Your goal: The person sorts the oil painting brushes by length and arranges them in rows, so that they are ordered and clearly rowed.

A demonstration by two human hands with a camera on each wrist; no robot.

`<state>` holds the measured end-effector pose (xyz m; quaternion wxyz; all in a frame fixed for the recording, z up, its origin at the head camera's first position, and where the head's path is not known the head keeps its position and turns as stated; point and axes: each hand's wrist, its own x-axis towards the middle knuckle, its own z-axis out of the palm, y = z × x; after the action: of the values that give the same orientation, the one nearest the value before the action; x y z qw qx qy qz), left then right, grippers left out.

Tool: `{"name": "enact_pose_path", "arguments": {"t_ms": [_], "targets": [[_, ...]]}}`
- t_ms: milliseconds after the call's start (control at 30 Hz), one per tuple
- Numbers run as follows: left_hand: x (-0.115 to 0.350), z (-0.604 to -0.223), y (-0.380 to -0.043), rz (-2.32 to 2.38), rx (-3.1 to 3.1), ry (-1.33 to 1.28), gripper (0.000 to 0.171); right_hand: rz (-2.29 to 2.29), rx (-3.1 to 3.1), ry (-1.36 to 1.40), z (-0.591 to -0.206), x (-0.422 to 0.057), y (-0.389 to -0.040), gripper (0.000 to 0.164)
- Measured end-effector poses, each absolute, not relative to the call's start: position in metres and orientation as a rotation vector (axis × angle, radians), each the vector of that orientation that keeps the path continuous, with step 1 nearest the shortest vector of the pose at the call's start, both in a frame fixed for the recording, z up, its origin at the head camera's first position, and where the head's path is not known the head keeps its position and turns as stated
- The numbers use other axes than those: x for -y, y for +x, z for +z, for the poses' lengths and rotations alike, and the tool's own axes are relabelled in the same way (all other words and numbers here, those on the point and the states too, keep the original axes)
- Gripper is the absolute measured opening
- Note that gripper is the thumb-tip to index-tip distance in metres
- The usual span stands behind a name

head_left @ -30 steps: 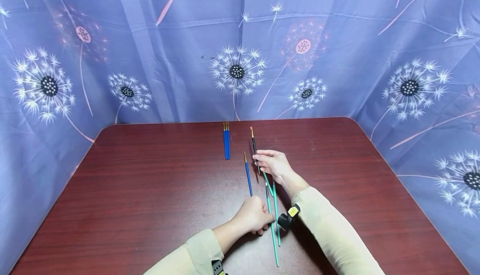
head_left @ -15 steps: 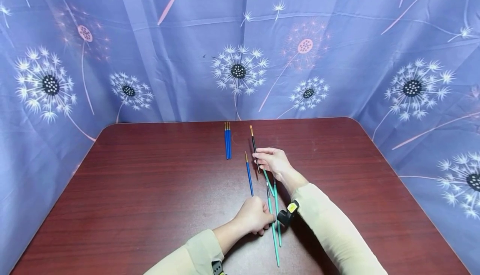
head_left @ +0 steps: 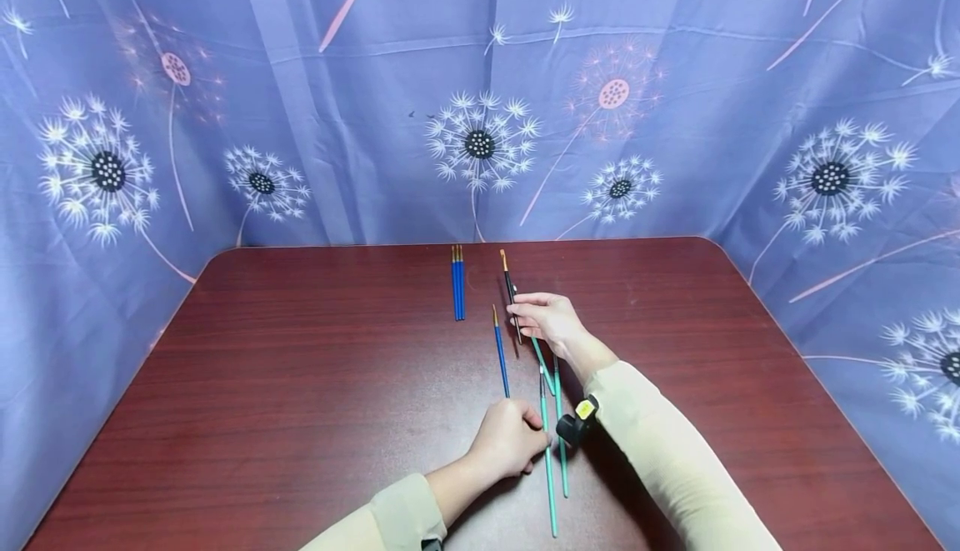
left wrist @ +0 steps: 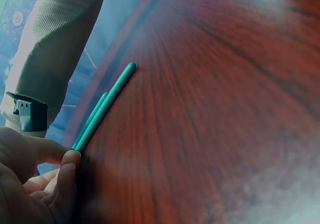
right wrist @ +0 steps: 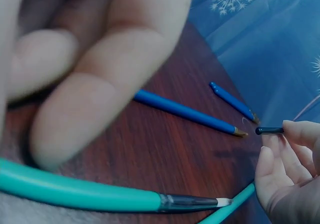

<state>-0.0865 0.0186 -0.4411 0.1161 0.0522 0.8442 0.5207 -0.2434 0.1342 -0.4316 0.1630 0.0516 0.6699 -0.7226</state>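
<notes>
My right hand (head_left: 551, 322) pinches a slim black paintbrush (head_left: 507, 280) with a gold ferrule in the head view, its bristles toward the far edge. Beneath that hand lies a green paintbrush (head_left: 543, 365), partly covered by the fingers. With curled fingers, my left hand (head_left: 506, 438) pinches the handle of another green paintbrush (head_left: 550, 476); the left wrist view shows fingertips on this green handle (left wrist: 107, 106). Just right of it lies one more green paintbrush (head_left: 564, 459). A single blue paintbrush (head_left: 501, 359) points away beyond the left hand's knuckles.
Three blue paintbrushes (head_left: 458, 288) lie side by side near the far edge of the dark red wooden table (head_left: 300, 368). A blue curtain (head_left: 360, 117) with dandelion prints hangs behind and beside it. The right wrist's camera (head_left: 573, 426) hangs close above the green brushes.
My right hand has risen slightly toward the far edge with the black paintbrush. My left hand has turned a little and shows more of its fingers. The blue paintbrushes stay put; the view shifts slightly.
</notes>
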Motion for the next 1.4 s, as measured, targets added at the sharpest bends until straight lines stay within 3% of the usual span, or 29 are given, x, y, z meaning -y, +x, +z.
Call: {"name": "enact_pose_path", "arguments": {"t_ms": [1400], "targets": [[-0.016,-0.445,-0.087,1.548,-2.440,0.151,0.018,-1.713,-2.153,0.074,-0.423,-0.109,-0.302,0.037]]}}
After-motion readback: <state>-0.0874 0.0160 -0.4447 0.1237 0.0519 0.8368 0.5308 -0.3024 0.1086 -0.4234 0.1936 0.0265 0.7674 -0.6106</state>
